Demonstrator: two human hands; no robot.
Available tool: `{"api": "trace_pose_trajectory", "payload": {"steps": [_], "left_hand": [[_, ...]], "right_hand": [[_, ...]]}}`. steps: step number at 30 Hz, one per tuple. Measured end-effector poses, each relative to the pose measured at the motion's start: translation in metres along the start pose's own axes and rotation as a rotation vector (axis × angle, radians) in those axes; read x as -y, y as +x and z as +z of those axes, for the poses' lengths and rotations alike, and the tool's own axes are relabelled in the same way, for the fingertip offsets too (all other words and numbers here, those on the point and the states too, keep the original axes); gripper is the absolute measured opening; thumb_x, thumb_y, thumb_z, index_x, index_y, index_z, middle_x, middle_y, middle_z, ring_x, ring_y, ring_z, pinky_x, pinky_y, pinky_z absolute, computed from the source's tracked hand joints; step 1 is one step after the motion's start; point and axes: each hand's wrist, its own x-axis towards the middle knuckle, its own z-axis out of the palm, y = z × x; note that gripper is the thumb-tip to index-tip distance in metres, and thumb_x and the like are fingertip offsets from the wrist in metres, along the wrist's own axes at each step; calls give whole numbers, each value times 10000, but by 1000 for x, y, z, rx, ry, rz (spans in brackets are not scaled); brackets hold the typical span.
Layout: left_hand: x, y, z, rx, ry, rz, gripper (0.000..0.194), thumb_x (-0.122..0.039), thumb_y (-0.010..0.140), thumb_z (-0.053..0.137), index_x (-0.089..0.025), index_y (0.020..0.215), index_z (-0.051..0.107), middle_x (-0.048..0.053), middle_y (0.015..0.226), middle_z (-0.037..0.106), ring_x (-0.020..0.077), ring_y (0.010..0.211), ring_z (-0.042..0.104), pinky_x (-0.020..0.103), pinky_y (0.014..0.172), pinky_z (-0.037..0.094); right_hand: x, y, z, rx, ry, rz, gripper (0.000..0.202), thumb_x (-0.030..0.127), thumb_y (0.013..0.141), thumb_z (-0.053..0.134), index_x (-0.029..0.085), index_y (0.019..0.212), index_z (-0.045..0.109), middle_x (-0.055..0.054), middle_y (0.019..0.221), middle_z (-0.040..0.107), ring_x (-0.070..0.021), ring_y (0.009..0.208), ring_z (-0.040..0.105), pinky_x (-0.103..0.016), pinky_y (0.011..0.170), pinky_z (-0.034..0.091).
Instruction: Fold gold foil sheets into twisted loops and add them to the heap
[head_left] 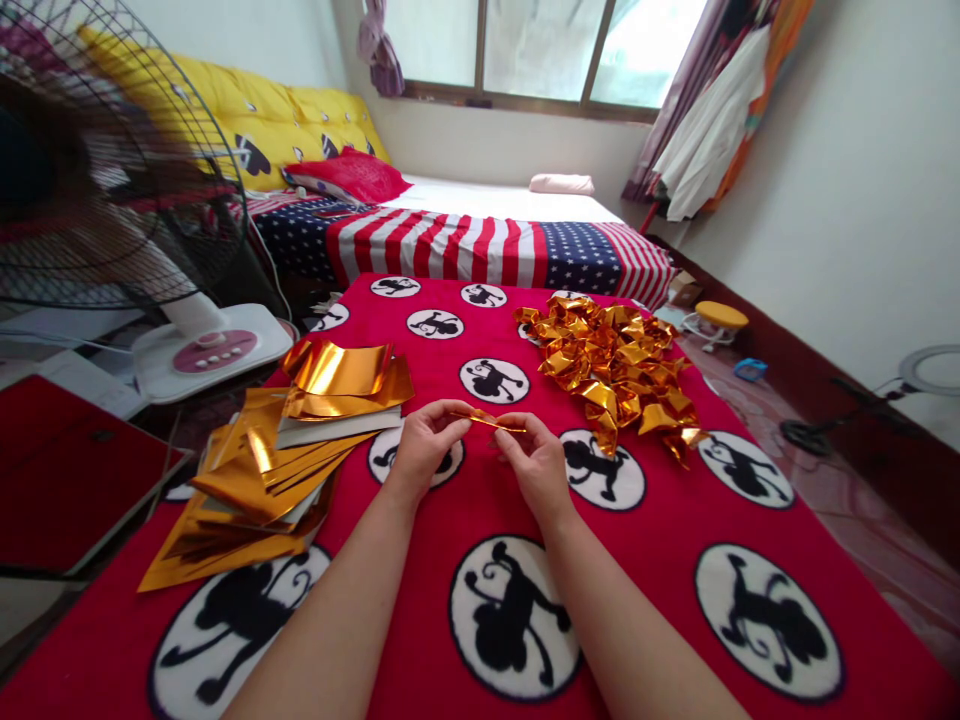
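Observation:
Over the middle of the red cloth, a narrow folded strip of gold foil paper [489, 419] is stretched between my two hands. My left hand [429, 445] pinches its left end between thumb and fingers. At the other end, the thumb and fingers of my right hand [534, 462] are closed on it. To the left lies a loose stack of flat gold foil sheets [300, 455], some showing pale undersides. A heap of folded gold foil pieces [611, 360] spreads on the cloth to the right.
The red cloth [420, 620] with monkey prints covers the table. A spinning fan [217, 345] stands at the left, beside a dark red panel [67, 470]. Behind is a bed [450, 245]; a yellow stool [720, 315] and a ring light [930, 370] are at right.

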Motion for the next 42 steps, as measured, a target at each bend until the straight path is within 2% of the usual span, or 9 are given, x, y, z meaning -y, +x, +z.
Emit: {"api": "trace_pose_trajectory", "payload": {"steps": [6, 14, 20, 24, 29, 35, 42], "left_hand": [[-4, 1, -1, -74, -77, -61, 143, -185, 586, 688, -157, 721, 725, -2, 668, 654, 90, 587, 527, 182, 556, 401], [1, 3, -5, -61, -91, -34, 103, -156, 572, 583, -165, 575, 686, 20, 829, 668, 112, 700, 573, 184, 583, 425], [1, 3, -1, -83, 16, -2, 97, -128, 539, 590, -157, 587, 669, 2, 685, 649, 100, 605, 539, 176, 525, 388], [-2, 1, 3, -45, 79, 1, 125, -129, 539, 622, -151, 645, 684, -12, 622, 645, 93, 544, 515, 184, 502, 358], [-5, 0, 4, 0, 87, 2, 100, -148, 572, 644, -157, 660, 692, -12, 625, 642, 108, 577, 540, 203, 561, 401], [-6, -3, 4, 136, 135, 95, 60, -139, 612, 636, -159, 643, 684, 8, 690, 640, 134, 697, 575, 222, 676, 433], [-9, -6, 8, 138, 182, 62, 44, -177, 631, 652, -177, 658, 687, 3, 675, 619, 138, 683, 553, 228, 657, 424]], "right_hand": [[3, -3, 3, 42, -16, -62, 198, 324, 829, 632, 215, 995, 634, -45, 946, 696, -187, 844, 675, -301, 778, 543], [2, -4, 6, 53, -28, -99, 192, 299, 838, 624, 211, 1009, 632, -46, 981, 683, -184, 896, 670, -292, 796, 554], [4, -6, 7, 51, -64, -110, 177, 288, 844, 610, 219, 1005, 635, -45, 988, 681, -188, 895, 670, -312, 808, 556], [4, -6, 7, 40, -89, -102, 199, 277, 822, 616, 222, 1011, 641, -44, 1001, 688, -188, 870, 676, -308, 773, 560], [6, -5, 6, 10, -100, -119, 191, 270, 806, 632, 217, 988, 648, -44, 972, 701, -187, 854, 680, -310, 773, 555], [6, -4, 6, -16, -136, -120, 165, 249, 807, 631, 209, 967, 634, -40, 949, 691, -182, 840, 675, -313, 767, 550], [4, -5, 7, -69, -181, -139, 169, 244, 800, 623, 215, 966, 622, -40, 942, 683, -186, 843, 662, -306, 742, 541]]}}
